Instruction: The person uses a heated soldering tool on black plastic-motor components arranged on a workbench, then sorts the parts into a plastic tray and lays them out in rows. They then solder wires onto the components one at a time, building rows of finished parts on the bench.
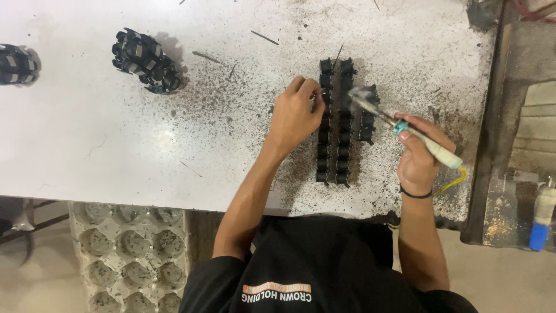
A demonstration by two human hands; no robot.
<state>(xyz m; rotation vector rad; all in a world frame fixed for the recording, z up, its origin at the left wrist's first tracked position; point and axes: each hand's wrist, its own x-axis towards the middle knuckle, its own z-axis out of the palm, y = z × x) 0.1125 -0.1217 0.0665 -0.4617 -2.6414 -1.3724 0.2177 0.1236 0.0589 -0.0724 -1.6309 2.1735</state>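
Head view: right hand [418,159] closed around soldering iron [405,130], tip slanted down to reach black parts [336,124] lined up in rows near worktop [116,150] right edge, left hand [295,116] fingers pinched on thin wire, steadying it against them.

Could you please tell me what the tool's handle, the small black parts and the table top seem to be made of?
Handle: pale and matt, probably wood or plastic; the look leaves it open. It sits in the right hand.
Black parts: dark, dull, moulded-looking, likely plastic; too small to be sure. The left hand touches one row.
Table top: smooth white sheet, perhaps laminate or painted metal, speckled with dark grime.
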